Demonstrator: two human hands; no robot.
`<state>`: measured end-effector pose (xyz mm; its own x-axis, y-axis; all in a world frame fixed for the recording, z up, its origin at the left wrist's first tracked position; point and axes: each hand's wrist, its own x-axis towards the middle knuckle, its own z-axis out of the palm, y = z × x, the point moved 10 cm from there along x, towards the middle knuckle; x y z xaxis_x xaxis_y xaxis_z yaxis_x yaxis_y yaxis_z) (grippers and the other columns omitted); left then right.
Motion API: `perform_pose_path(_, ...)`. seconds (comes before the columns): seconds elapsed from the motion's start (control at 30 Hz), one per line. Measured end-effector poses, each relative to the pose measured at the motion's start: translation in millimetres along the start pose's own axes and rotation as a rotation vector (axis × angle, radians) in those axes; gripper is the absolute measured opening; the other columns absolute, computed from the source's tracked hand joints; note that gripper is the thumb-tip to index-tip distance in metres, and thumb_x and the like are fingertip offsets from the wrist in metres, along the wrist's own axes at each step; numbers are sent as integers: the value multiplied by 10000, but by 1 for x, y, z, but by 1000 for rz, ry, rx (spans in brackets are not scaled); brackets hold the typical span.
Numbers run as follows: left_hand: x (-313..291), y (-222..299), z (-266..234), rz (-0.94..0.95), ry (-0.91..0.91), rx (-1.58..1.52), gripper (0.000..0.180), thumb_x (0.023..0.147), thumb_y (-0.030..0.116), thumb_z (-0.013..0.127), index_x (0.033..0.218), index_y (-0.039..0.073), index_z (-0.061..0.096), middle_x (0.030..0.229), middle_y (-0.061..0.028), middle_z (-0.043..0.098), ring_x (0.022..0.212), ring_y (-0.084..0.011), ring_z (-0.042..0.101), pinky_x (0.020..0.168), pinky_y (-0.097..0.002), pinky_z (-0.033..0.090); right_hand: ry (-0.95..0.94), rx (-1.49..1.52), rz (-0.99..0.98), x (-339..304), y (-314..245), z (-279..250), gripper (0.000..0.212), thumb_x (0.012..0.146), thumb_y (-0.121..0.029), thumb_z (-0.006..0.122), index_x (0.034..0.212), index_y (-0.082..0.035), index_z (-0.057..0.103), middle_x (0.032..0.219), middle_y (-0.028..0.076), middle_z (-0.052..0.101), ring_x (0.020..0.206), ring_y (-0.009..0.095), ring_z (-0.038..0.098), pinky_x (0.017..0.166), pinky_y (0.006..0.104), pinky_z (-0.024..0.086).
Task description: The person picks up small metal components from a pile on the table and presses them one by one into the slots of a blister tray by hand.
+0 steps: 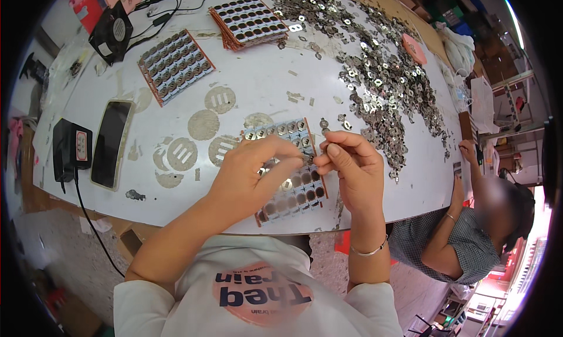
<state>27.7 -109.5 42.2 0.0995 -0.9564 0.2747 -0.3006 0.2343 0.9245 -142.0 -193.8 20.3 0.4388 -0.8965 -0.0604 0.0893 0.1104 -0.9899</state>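
Observation:
In front of me on the table lies a panel with a reddish-brown edge, bearing rows of round dark discs. Small metal plates sit over its far rows, while the near rows show bare discs. My left hand reaches over the panel's left side, thumb and fingers pinched together. At its right side my right hand is also pinched, fingertips close to those of the left. Whatever is between the fingertips is too small and covered to make out. Two loose metal plates lie just beyond my right hand.
A large heap of loose metal plates spreads across the right. Farther off stand a stack of panels and a single panel. Leftward are a phone, a black power adapter and a fan. Another person works at right.

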Motion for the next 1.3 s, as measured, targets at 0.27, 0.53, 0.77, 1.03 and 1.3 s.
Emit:
perform_pose_path(0.27, -14, -43, 33, -558, -146, -621, 106, 1059, 108, 646, 1073, 4, 658, 937, -68, 736, 876, -106, 685, 821, -268, 549, -80, -93, 4, -7, -7, 2, 216, 997, -4, 698, 1205, 5, 753, 1042, 41, 741, 801, 88, 675, 715, 235, 560)
perform_pose_path(0.53, -20, -25, 28, -451, -175, -374, 131, 1037, 96, 649, 1141, 20, 676, 972, -88, 739, 910, -158, 695, 824, -299, 546, -223, 89, 244, -12, 17, 10, 179, 935, -24, 778, 1109, -1, 747, 905, 29, 745, 674, 61, 629, 574, 218, 506)
perform_pose_path(0.77, -56, 10, 28, 280, -198, 591, 389, 866, 221, 823, 1194, 67, 683, 1315, -137, 649, 1263, -338, 622, 1044, -477, 496, -274, -270, 349, -22, 34, 1, 132, 980, -36, 731, 1108, -9, 744, 875, 9, 734, 682, 45, 614, 576, 211, 494)
perform_pose_path(1.03, -67, 1, 38, 273, -233, 670, 534, 814, 340, 858, 1239, 70, 679, 1399, -122, 611, 1385, -315, 557, 1125, -502, 455, -310, -585, 105, -18, 25, 19, 108, 971, -15, 716, 1075, -28, 740, 853, -1, 697, 704, 42, 612, 639, 233, 496)
perform_pose_path(1.3, -68, 2, 38, 257, -223, 678, 583, 817, 336, 853, 1283, 34, 677, 1400, -119, 622, 1387, -308, 559, 1142, -493, 445, -347, -722, 21, -17, 19, 30, 117, 940, 60, 744, 1043, 5, 734, 862, -28, 699, 716, -2, 592, 623, 182, 464)
